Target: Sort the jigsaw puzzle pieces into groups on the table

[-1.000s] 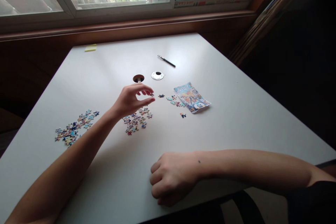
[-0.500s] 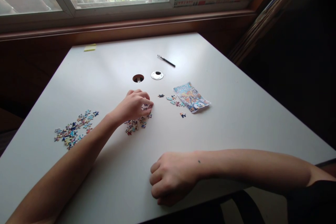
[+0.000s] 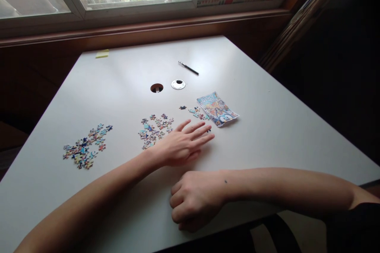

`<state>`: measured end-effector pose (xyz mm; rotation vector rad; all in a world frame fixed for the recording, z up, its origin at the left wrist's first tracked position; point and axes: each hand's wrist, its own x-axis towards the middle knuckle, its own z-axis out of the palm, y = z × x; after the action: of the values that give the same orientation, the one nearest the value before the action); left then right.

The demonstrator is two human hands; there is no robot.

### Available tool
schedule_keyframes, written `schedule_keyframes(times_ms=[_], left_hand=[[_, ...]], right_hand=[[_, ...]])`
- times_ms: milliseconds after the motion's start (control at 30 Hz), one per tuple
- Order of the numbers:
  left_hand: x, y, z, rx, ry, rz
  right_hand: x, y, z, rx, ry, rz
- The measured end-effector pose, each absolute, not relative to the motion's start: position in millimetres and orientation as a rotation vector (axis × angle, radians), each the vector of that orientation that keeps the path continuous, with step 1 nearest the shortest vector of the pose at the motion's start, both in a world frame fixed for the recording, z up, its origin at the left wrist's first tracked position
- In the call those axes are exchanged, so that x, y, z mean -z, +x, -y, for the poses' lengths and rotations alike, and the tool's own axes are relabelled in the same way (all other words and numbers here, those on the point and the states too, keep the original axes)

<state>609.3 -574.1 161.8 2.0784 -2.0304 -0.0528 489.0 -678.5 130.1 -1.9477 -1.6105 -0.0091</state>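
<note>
My left hand (image 3: pixel 187 142) is stretched out palm down, fingers spread. Its fingertips reach over a single puzzle piece (image 3: pixel 209 129), which they mostly cover. Just behind the hand, a middle group of puzzle pieces (image 3: pixel 151 128) lies spread out, its near right part hidden by the wrist. A small cluster of puzzle pieces (image 3: pixel 196 111) and a lone dark puzzle piece (image 3: pixel 182 107) lie beyond my fingers. Curled into a fist, my right hand (image 3: pixel 194 201) rests close to the table's near edge; the inside of that fist is hidden.
Another pile of puzzle pieces (image 3: pixel 84 148) lies on the left of the white table (image 3: pixel 267 126). A colourful printed sheet (image 3: pixel 218 110) is right of centre. Farther back are a round cable hole (image 3: pixel 156 88), its silver cover (image 3: pixel 178 84), a pen (image 3: pixel 188 68) and a yellow note (image 3: pixel 102 53).
My left hand has moved right and nearer from the middle puzzle pieces, and its fingers have gone from bent to spread. More of both piles shows. My right hand stays still.
</note>
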Motion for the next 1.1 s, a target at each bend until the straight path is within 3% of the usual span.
schedule_keyframes(times_ms=[1100], left_hand=[[-174,627,565,0.140,2.242,1.723]], right_hand=[[-132,489,679,-0.039,-1.988,1.620]])
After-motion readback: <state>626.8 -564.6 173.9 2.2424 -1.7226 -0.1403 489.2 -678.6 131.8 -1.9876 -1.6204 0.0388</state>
